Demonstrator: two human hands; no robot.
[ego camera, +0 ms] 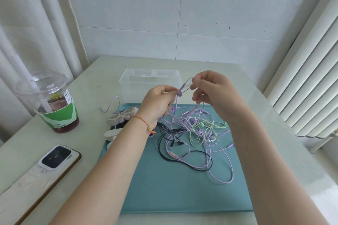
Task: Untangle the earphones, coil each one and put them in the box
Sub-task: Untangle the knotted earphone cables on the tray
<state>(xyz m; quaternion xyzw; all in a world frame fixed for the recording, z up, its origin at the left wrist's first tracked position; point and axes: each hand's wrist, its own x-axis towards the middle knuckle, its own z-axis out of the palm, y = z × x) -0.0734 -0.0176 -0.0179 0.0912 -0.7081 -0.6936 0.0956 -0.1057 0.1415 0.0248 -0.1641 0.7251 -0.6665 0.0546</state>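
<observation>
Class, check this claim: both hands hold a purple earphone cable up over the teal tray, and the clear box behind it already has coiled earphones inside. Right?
Not quite. The head view shows the clear box with no earphones inside. The rest holds: left hand and right hand hold the purple earphone cable over the teal tray.

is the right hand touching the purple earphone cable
Touching. The head view shows the right hand pinching a raised loop of the thin purple earphone cable between thumb and fingers, above the teal tray.

Green sleeve of a plastic drink cup [60, 117] carries small white lettering, seemingly "DARE TO BE FRESH"; its white sticker's print is too small to read
</observation>
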